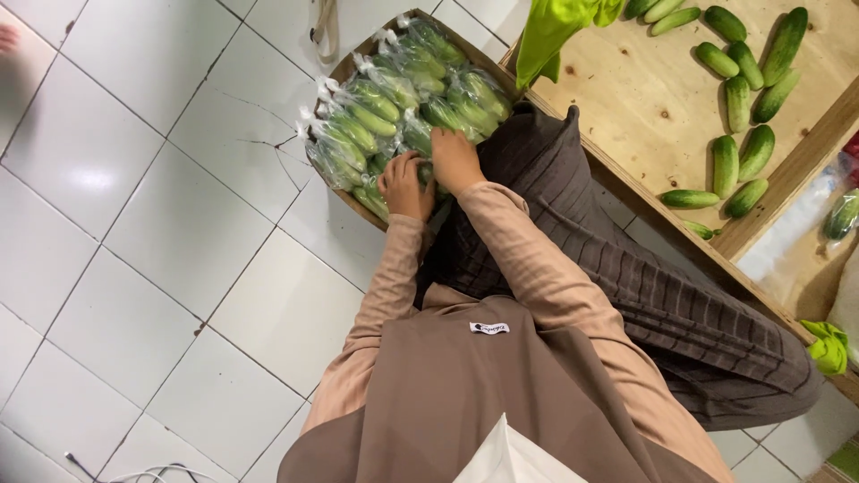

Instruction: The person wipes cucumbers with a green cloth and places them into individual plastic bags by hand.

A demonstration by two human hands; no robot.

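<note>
Reaching down into a cardboard box (344, 67) on the floor, both hands rest among clear plastic bags of cucumbers (376, 112). The left hand (404, 186) has its fingers curled over a bagged bundle at the near edge of the box; whether it truly grips the bag or only presses on it cannot be told. The right hand (455, 159) lies just beside it, palm down with fingers bent onto the bags, and its hold is just as unclear. The two hands nearly touch.

The box is packed tight: bags stand row on row from the near edge to the far one, their knotted tops sticking up toward the left, with hardly any room left between them. Its brown rim shows on the far and left sides; the right side is hidden behind the person's dark pleated skirt (626, 277). Left of the box the white tiled floor (161, 224) is glossy and wide open, with a cracked tile just beside the box's left edge.

To the right, a raised plywood tray (644, 98) with a wooden rim holds loose cucumbers (743, 89), smooth and dark green, scattered in its far and right parts, while much of its pale board lies bare. A bright green cloth (550, 31) hangs over the tray's far left corner. Another green cloth (828, 349) sits at the right edge, near. White cable (134, 472) lies on the tiles at the near left.
</note>
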